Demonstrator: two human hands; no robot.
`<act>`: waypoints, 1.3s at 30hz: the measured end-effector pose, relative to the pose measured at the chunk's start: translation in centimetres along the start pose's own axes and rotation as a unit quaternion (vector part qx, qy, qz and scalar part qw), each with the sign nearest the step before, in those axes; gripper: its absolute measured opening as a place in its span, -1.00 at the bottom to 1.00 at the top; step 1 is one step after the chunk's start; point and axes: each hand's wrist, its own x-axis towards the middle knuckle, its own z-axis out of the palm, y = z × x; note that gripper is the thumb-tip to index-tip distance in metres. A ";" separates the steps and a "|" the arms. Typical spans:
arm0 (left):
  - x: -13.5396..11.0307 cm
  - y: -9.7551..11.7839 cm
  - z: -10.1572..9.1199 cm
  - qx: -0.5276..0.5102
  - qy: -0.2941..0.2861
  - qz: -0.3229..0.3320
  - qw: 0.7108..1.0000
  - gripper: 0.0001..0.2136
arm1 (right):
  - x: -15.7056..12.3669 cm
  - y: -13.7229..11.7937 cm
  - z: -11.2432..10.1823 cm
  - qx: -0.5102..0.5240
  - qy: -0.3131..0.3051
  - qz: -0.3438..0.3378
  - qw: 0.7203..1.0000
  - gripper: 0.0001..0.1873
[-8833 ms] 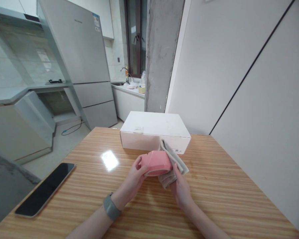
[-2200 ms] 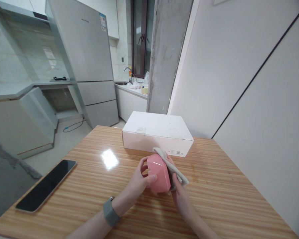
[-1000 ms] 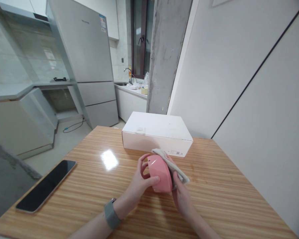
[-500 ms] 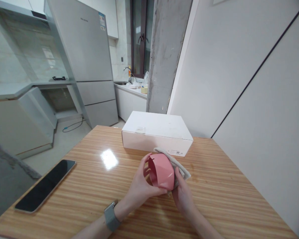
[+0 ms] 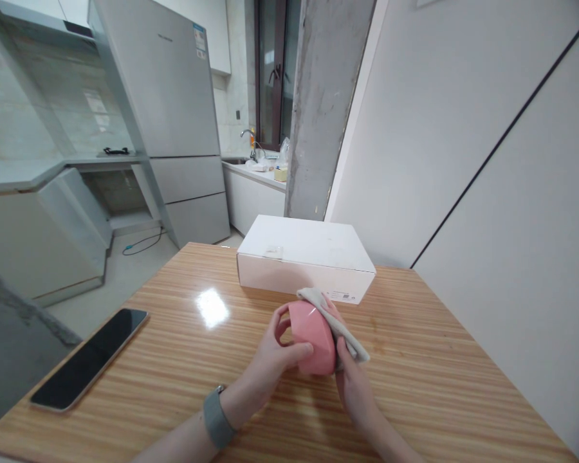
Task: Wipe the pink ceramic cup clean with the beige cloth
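Note:
A pink faceted bowl (image 5: 312, 337) is tilted on its side above the wooden table, its opening turned to the left and mostly out of sight. My left hand (image 5: 280, 350) grips its rim, thumb on the outside and fingers curled toward the inside. Against the bowl's right side lies a folded light grey cloth (image 5: 335, 325). My right hand (image 5: 354, 376) holds this cloth, pressing it to the bowl's outer surface; some of its fingers are hidden behind the cloth. A grey-banded watch sits on my left wrist.
Just behind my hands stands a closed white box (image 5: 303, 247). A black-screened phone (image 5: 91, 360) lies near the left edge of the wooden table (image 5: 183, 386). A white wall borders the table on the right; a refrigerator (image 5: 164, 96) stands beyond it.
The bowl has turned in my left hand, so its opening shows less and more of its outside faces me. My left thumb has moved up onto its side. The right hand stays on the cloth.

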 end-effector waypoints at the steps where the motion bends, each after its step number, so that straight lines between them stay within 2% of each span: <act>1: 0.0 0.0 0.0 -0.024 -0.010 -0.011 1.000 -0.35 | -0.1 0.0 -0.1 -0.025 -0.013 -0.016 0.999 -0.53; 4: -0.2 0.1 0.0 -0.067 -0.031 -0.032 0.997 -0.51 | -0.2 -0.1 -0.2 -0.061 -0.038 -0.034 0.997 -0.57; 7: -0.4 0.5 0.4 -0.066 -0.024 -0.031 0.997 -0.50 | 0.1 0.1 -0.2 -0.042 -0.036 -0.020 0.998 -0.57; 11: -0.3 0.5 0.8 -0.045 -0.035 -0.022 0.998 -0.29 | 0.9 0.5 -0.4 0.014 0.009 0.009 1.000 -0.56; 15: 0.1 -0.1 0.7 -0.005 0.008 -0.004 1.000 0.03 | 1.1 0.3 -0.2 0.071 0.057 0.065 0.994 -0.54; 18: 0.4 -0.5 0.4 0.014 0.021 -0.004 1.000 0.10 | 0.8 0.0 0.2 0.081 0.069 0.072 0.992 -0.52; 24: 0.6 -0.2 0.3 0.066 0.047 0.027 0.996 0.07 | 0.4 -0.2 0.7 0.091 0.055 0.066 0.992 -0.51; 29: 0.2 0.0 0.3 0.073 0.059 0.024 0.995 -0.04 | 0.3 0.3 0.2 0.065 0.017 0.038 0.997 -0.55; 32: 0.1 0.1 0.1 0.039 0.044 0.004 0.998 -0.16 | 0.1 0.6 -0.4 0.018 -0.008 0.006 1.000 -0.59; 36: 0.1 0.1 -0.2 -0.049 0.014 -0.054 0.997 -0.38 | -0.2 0.7 -0.8 -0.059 -0.033 -0.037 0.997 -0.60; 39: 0.0 0.1 0.0 -0.070 0.020 -0.061 0.995 -0.41 | 0.0 0.7 -0.7 -0.062 -0.030 -0.033 0.997 -0.58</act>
